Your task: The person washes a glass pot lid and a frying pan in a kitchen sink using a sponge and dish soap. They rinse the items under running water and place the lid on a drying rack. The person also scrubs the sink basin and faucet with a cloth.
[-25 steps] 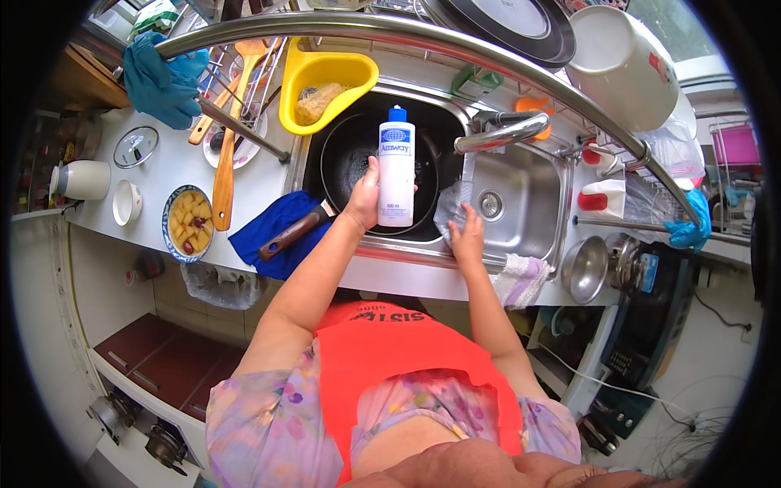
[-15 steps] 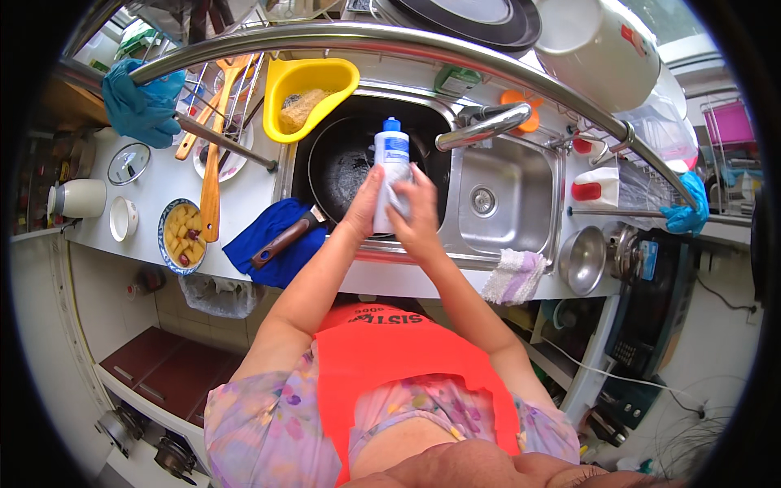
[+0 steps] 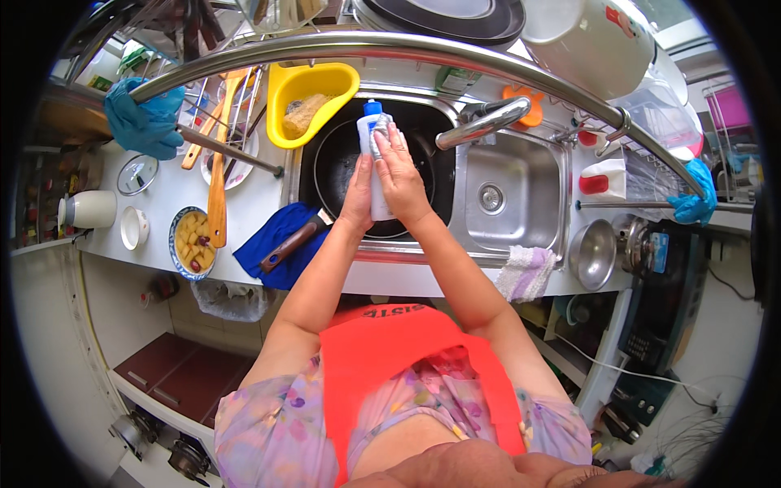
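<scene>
A white squeeze bottle with a blue cap [image 3: 372,122] stands upright over the black pan [image 3: 342,159] in the left sink basin. My left hand [image 3: 358,195] grips the bottle's lower part from the left. My right hand [image 3: 399,171] lies across the bottle's front with a small grey scrubbing pad [image 3: 379,134] pressed under the fingers near the top. The pan's wooden handle [image 3: 291,244] sticks out to the lower left over a blue cloth [image 3: 272,244].
A yellow strainer basket [image 3: 313,98] hangs at the sink's back left. The faucet [image 3: 480,126] reaches over the right basin [image 3: 508,195]. A bowl of cut fruit [image 3: 191,240], a wooden spatula [image 3: 216,195], a white mug [image 3: 89,210] and a folded rag [image 3: 525,272] sit on the counter.
My right hand came from the right basin's edge over to the bottle and now covers its front. The bottle moved up and slightly back over the pan.
</scene>
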Demonstrator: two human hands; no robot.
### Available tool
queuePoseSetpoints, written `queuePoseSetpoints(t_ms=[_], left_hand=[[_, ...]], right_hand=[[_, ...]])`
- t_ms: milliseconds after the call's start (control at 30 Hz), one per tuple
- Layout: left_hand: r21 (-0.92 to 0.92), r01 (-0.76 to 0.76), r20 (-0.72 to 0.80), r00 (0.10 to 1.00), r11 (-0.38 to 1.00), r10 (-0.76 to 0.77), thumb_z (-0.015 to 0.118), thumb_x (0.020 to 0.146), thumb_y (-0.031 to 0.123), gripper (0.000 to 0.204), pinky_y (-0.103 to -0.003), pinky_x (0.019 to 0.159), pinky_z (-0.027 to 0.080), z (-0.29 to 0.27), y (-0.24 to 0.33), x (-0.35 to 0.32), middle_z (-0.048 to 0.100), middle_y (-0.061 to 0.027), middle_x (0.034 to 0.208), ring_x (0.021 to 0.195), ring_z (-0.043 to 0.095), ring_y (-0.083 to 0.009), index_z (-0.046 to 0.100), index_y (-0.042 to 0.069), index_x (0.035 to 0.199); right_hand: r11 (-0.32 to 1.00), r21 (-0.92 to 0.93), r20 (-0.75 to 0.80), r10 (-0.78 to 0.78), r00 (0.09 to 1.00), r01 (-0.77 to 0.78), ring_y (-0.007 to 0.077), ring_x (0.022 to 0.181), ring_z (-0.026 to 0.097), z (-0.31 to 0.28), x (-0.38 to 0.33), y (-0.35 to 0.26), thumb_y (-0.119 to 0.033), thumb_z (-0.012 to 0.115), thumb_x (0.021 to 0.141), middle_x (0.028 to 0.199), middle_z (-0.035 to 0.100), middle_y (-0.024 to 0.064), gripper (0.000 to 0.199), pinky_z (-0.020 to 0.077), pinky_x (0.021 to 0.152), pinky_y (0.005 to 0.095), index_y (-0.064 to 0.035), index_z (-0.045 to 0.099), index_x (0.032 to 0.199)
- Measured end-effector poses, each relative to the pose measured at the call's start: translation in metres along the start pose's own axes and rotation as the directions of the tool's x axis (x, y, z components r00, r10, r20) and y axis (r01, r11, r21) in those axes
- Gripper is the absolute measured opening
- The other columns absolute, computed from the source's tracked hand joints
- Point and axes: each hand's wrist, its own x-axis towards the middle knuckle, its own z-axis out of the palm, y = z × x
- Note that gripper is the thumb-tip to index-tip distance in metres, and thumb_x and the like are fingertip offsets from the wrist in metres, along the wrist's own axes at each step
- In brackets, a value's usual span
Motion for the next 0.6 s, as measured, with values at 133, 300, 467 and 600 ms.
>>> queuePoseSetpoints(t_ms=[133,300,467,600], left_hand=[[-0.01,0.024,0.029,0.999,1.0,-0.024,0.05,0.09,0.051,0.051,-0.033,0.089,0.047,-0.016,0.008,-0.001,0.055,-0.0057,0.112,0.102,0.055,-0.0178,0.043,0.013,0.123],[-0.002,0.004,0.004,1.0,1.0,-0.004,0.048,0.09,0.052,0.058,-0.032,0.092,0.045,0.001,0.002,-0.009,0.053,-0.0067,0.121,0.107,0.054,-0.0177,0.039,0.012,0.132],[-0.08,0.093,0.039,0.995,0.992,-0.09,0.05,0.088,0.054,0.057,-0.033,0.091,0.046,-0.023,0.015,-0.001,0.057,-0.0067,0.113,0.103,0.056,-0.0181,0.044,0.011,0.125],[-0.075,0.067,-0.014,0.998,0.995,-0.068,0.05,0.088,0.054,0.058,-0.033,0.089,0.047,0.0,0.012,-0.008,0.056,-0.0077,0.115,0.103,0.056,-0.0185,0.044,0.01,0.125]], right_hand=[[0.965,-0.202,0.088,-0.151,0.985,0.166,0.0462,0.129,0.03,0.003,-0.066,-0.013,-0.005,0.051,0.086,0.139,0.038,0.0217,0.039,0.0279,0.106,0.0431,0.0026,0.05,0.124],[0.999,0.02,0.038,0.047,0.998,-0.048,0.0362,0.131,0.033,-0.011,-0.011,-0.011,-0.005,0.045,0.09,0.139,0.036,0.0231,0.038,0.0264,0.108,0.0373,0.0,0.049,0.127],[0.99,-0.064,0.084,-0.123,0.989,0.128,0.0427,0.131,0.03,-0.003,-0.061,-0.019,0.001,0.054,0.079,0.136,0.042,0.0238,0.042,0.0258,0.108,0.0429,0.0022,0.054,0.121],[0.995,-0.049,0.033,-0.087,0.996,0.088,0.0437,0.127,0.036,-0.012,-0.034,-0.014,-0.006,0.052,0.084,0.134,0.045,0.0191,0.035,0.0326,0.103,0.0437,-0.0016,0.056,0.119]])
